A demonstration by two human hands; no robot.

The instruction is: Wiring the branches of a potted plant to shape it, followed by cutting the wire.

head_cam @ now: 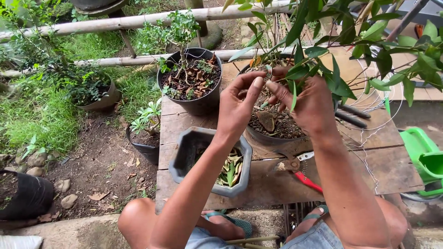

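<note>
Above the round dark plastic pot of gritty soil (272,124) that stands at the middle of the weathered wooden plank worktop (323,180), we have both hands raised among the leafy green branches (323,69) of the small tree rooted in it; our left hand (237,108) has its fingers (254,85) half curled with thumb and forefinger brought close, though we cannot tell whether they grip anything; our right hand (311,103) pinches a narrow green leaf (294,94) hanging from a twig. To do this well, in our judgement, we should steady the twig with one hand and pull each leaf at its stalk with the other, so the bark does not tear and the thin silver wire (369,129) looping to the right of the pot stays undisturbed.

In that pot we see coarse brown grit and a flat stone or shard; in front of it, towards us, the grey angular ceramic planter (184,157) holds loose plucked green and yellowing leaves; behind and left of it, a round black pot (196,103) carries a small-leaved shrub with dry brown leaves over dark soil; just in front of the central pot lie red-handled pruning shears (302,173); far right of it sits a bright green plastic watering can (424,157).
</note>
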